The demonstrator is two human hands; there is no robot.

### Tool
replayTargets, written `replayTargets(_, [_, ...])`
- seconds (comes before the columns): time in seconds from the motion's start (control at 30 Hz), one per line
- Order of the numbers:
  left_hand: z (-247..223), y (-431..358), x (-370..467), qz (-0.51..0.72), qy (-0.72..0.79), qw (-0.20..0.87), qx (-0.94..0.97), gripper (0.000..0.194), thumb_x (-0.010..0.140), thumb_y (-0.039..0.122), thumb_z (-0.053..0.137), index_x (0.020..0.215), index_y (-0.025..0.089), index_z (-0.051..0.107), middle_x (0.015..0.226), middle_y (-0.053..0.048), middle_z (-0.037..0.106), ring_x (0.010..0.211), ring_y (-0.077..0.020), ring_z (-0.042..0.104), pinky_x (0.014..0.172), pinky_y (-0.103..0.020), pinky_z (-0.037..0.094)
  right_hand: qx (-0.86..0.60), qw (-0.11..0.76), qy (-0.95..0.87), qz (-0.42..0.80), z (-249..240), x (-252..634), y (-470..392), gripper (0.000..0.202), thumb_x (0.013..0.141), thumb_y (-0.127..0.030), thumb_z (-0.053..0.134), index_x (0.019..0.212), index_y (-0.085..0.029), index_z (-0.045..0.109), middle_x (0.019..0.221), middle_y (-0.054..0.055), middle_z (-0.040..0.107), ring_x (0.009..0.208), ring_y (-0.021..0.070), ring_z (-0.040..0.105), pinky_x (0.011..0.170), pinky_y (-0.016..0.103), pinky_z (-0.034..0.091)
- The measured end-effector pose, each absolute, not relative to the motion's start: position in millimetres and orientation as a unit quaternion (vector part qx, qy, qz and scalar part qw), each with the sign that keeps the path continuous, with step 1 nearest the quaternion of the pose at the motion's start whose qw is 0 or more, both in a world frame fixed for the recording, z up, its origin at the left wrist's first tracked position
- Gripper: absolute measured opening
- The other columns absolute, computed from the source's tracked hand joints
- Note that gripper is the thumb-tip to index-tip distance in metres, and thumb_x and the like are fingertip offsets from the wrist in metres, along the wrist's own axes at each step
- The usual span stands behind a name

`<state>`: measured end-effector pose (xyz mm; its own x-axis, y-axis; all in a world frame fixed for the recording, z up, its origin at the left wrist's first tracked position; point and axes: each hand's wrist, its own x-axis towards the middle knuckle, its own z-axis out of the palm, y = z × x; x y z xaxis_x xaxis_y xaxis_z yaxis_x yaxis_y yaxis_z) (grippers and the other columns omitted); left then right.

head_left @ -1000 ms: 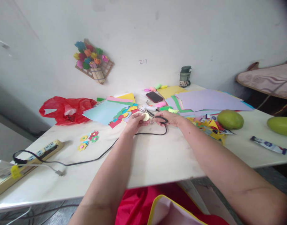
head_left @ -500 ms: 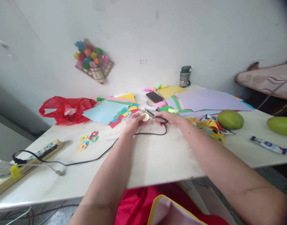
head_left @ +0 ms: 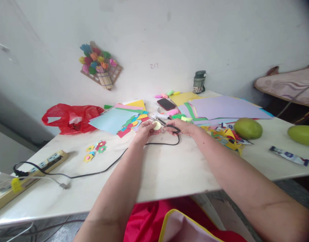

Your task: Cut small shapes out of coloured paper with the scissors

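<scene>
A small pale yellow round piece of paper (head_left: 157,125) is pinched in the fingers of my left hand (head_left: 145,130). My right hand (head_left: 181,128) is closed around the black handles of a pair of scissors (head_left: 172,127), whose blades point left toward the paper piece. Whether the blades touch it is too small to tell. Behind my left hand lie several coloured cut paper shapes (head_left: 131,124). Beyond the scissors is a white, pen-like object (head_left: 163,116), partly hidden.
Paper flowers (head_left: 101,147) lie left of a black cord (head_left: 104,171) that runs from a power strip (head_left: 61,155). Paper sheets (head_left: 220,107), yellow scraps (head_left: 226,137), green fruit (head_left: 248,128) and a tube (head_left: 288,156) are on the right. A red bag (head_left: 66,116) and phone (head_left: 166,104) sit farther back.
</scene>
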<state>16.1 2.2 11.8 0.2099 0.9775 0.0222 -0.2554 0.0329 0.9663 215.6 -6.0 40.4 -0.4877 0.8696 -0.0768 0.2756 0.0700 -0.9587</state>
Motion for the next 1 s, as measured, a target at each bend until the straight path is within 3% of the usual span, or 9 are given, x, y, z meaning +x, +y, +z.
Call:
replayTargets(0.57, [15, 0, 20, 0.507, 0.393, 0.611, 0.463, 0.03, 0.068, 0.028, 0.083, 0.075, 0.014, 0.058, 0.061, -0.002, 0.066, 0.055, -0.016, 0.068, 0.054, -0.024, 0.056, -0.428, 0.277, -0.689, 0.515, 38, 213, -2, 0.029, 0.074, -0.036, 0.08, 0.072, -0.013, 0.063, 0.047, -0.004, 0.051, 0.037, 0.0049, 0.042, 0.036, 0.018, 0.033])
replayTargets(0.8, [11, 5, 20, 0.524, 0.374, 0.605, 0.469, 0.035, 0.061, 0.027, 0.088, 0.072, 0.014, 0.057, 0.062, 0.0, 0.064, 0.054, -0.0143, 0.067, 0.052, -0.023, 0.055, -0.444, 0.312, -0.677, 0.497, 30, 227, 11, 0.03, 0.071, -0.031, 0.082, 0.067, -0.015, 0.057, 0.048, -0.004, 0.051, 0.036, 0.0045, 0.041, 0.037, 0.018, 0.032])
replayTargets(1.0, [10, 6, 19, 0.513, 0.372, 0.587, 0.504, 0.042, 0.053, 0.031, 0.092, 0.072, 0.013, 0.059, 0.067, 0.001, 0.066, 0.055, -0.012, 0.066, 0.054, -0.022, 0.055, -0.469, 0.361, -0.638, 0.492, 36, 233, 11, 0.031, 0.067, -0.022, 0.084, 0.088, -0.014, 0.063, 0.059, 0.0, 0.063, 0.044, 0.0085, 0.052, 0.036, 0.019, 0.027])
